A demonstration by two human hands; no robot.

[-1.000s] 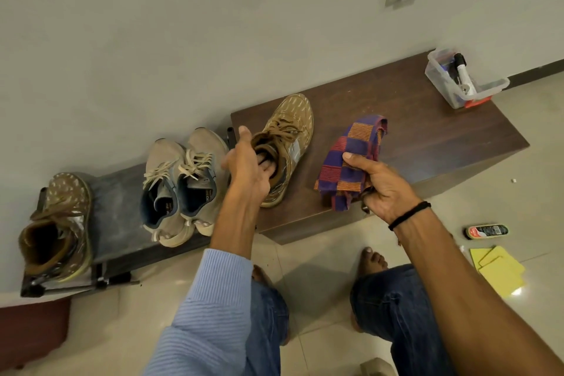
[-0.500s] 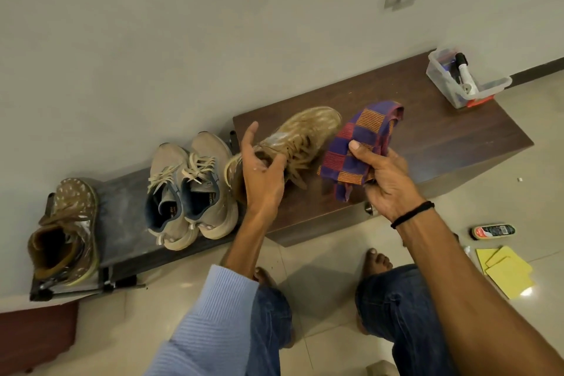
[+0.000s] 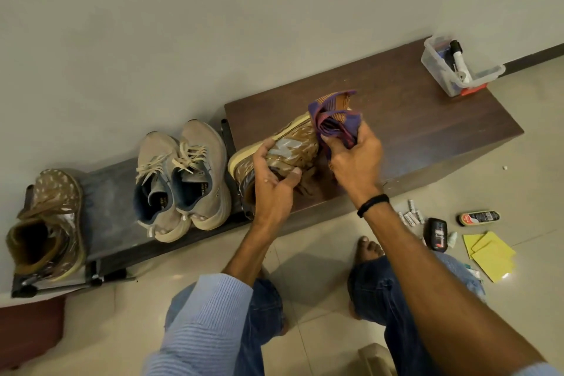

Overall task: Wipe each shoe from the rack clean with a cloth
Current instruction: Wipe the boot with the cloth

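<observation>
A brown patterned boot [image 3: 283,149] is tilted on its side above the dark wooden bench [image 3: 427,128], toe covered by a purple-orange checked cloth [image 3: 334,120]. Left, 2 beige sneakers [image 3: 180,180] and 1 matching boot [image 3: 48,226] are stood on the rack [image 3: 106,223].

Head camera looks steeply down, close above hands, bench [image 3: 427,131] and floor.

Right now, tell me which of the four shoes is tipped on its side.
The brown patterned shoe over the dark wooden bench, gripped by the left hand. Its twin and the beige sneaker pair sit upright on the rack.
</observation>
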